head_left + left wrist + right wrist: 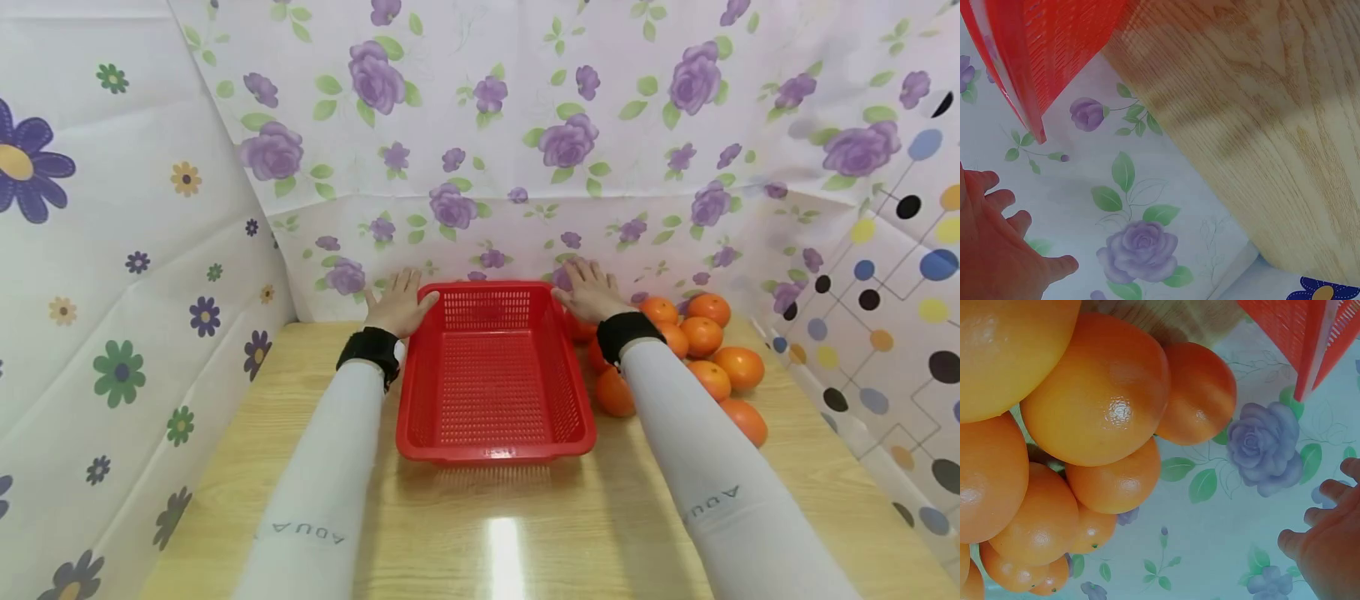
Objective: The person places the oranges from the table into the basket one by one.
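Note:
A red plastic basket (495, 452) with perforated walls sits on the wooden table, and nothing lies inside it. My left hand (397, 307) is at its far left corner, fingers straight and spread, the thumb right at the rim. At the opposite far corner my right hand (588, 292) is spread in the same way, close to the rim. Both wrist views show extended fingers beside the basket's edge, holding nothing. Several oranges (702, 337) lie to the right of the basket, some partly hidden behind my right wrist and forearm. They appear large in the right wrist view.
The wooden table (300, 467) meets a flowered cloth backdrop (510, 225) behind the basket. A daisy-print sheet (150, 275) stands on the left and a dotted sheet (892, 317) on the right. Light glares off the table's front.

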{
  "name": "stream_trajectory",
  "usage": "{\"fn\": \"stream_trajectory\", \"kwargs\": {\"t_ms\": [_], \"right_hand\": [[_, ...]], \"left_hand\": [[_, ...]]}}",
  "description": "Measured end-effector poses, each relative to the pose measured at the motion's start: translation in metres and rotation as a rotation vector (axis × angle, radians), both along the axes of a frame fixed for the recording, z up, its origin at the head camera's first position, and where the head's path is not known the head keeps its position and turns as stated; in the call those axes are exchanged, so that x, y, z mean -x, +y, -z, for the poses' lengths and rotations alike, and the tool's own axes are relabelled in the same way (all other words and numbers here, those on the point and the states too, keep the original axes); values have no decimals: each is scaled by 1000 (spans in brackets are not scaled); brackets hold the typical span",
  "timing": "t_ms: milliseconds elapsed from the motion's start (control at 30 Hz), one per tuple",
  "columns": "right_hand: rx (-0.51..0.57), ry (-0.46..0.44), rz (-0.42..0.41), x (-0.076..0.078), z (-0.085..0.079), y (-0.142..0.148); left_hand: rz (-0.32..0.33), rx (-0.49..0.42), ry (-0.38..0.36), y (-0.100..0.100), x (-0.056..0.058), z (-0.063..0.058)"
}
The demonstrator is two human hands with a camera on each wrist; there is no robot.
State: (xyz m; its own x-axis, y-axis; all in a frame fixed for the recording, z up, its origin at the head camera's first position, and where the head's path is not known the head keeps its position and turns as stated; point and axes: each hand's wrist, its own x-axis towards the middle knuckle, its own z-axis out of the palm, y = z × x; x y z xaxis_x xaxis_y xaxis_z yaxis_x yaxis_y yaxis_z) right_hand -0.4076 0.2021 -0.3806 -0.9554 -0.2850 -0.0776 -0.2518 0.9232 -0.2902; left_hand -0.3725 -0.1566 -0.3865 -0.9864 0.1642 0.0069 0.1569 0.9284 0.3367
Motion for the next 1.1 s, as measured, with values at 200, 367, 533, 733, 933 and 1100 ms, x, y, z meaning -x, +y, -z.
{"fn": "stream_trajectory", "kwargs": {"t_ms": [200,367,533,733,933,1100], "right_hand": [[20,-5,-9,3,2,4],[56,15,-30,2,0,8],[71,54,-60,-4,-2,11],[129,95,-89,-21,-14,11],[201,131,-134,-36,-25,15],[247,162,-147,-51,-33,18]], "left_hand": [[24,-31,-13,-5,-1,2],[43,-130,-42,-11,-1,7],[77,-300,-74,-19,-6,15],[103,-504,-122,-26,-12,26],[72,-646,-229,-33,-17,39],[71,-779,-288,-34,-24,48]]}}
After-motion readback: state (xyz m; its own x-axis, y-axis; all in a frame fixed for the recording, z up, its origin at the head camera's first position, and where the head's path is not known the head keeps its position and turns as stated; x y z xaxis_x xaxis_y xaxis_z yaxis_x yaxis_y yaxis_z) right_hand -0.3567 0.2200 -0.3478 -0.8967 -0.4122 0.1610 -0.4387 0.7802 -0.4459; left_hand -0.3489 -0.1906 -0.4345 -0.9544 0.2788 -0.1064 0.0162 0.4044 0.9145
